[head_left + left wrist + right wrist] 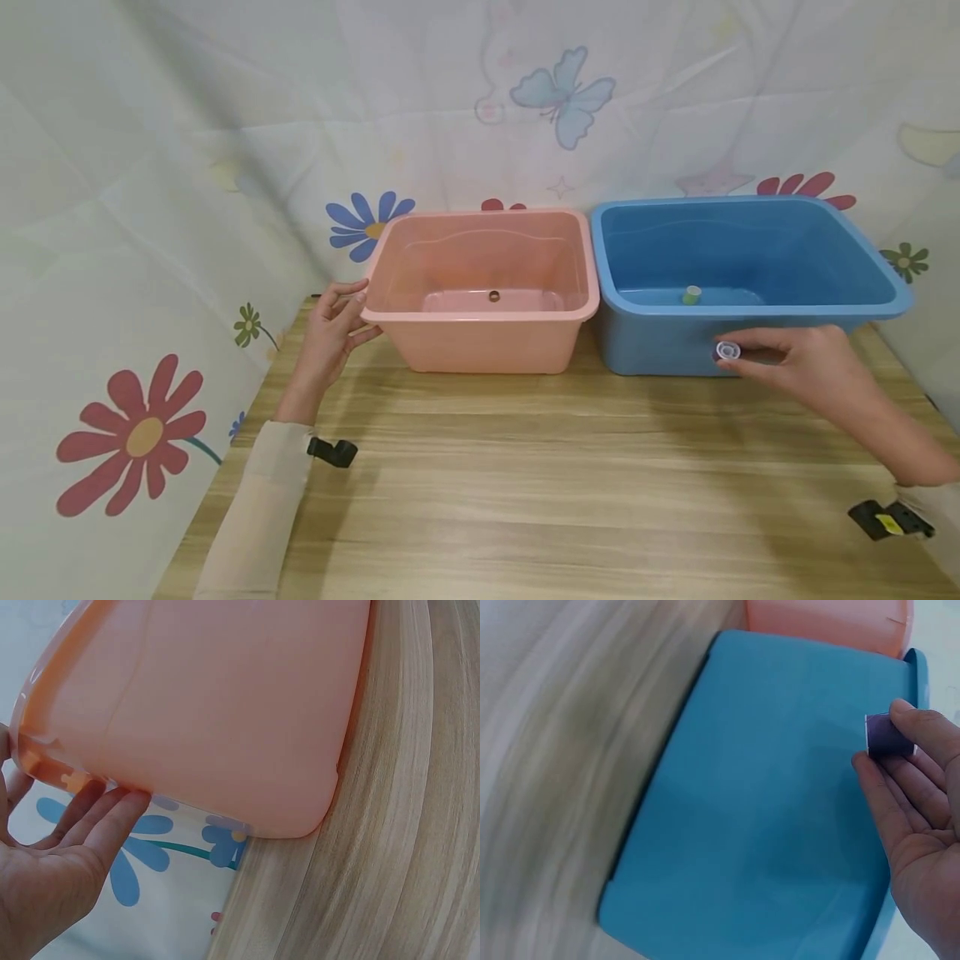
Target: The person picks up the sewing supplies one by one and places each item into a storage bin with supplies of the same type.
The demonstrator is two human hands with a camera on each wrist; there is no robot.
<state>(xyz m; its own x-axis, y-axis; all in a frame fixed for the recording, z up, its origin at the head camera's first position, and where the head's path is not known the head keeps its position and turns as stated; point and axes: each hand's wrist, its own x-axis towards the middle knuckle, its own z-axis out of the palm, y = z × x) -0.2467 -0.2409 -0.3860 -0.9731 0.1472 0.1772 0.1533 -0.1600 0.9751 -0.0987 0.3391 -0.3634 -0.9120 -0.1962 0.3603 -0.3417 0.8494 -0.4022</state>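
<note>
My left hand point(330, 329) holds the left rim of a pink plastic tub point(487, 346), with fingers point(112, 814) under the rim against the outer wall. A small brownish round piece point(493, 296) lies on the tub's floor. My right hand point(817, 362) pinches a small purple cylinder point(889, 735) between thumb and fingers; its pale, ringed end point(727, 351) faces the head camera. That hand is in front of the blue plastic tub point(667, 342), just below its front rim. Inside the blue tub is a small green cylinder with a whitish end point(692, 294).
Both tubs stand side by side at the back of a wood-grain table point(525, 483). Behind and to the left hangs a pale curtain point(300, 100) printed with flowers and a butterfly. Dark wrist mounts point(332, 452) sit on both sleeves.
</note>
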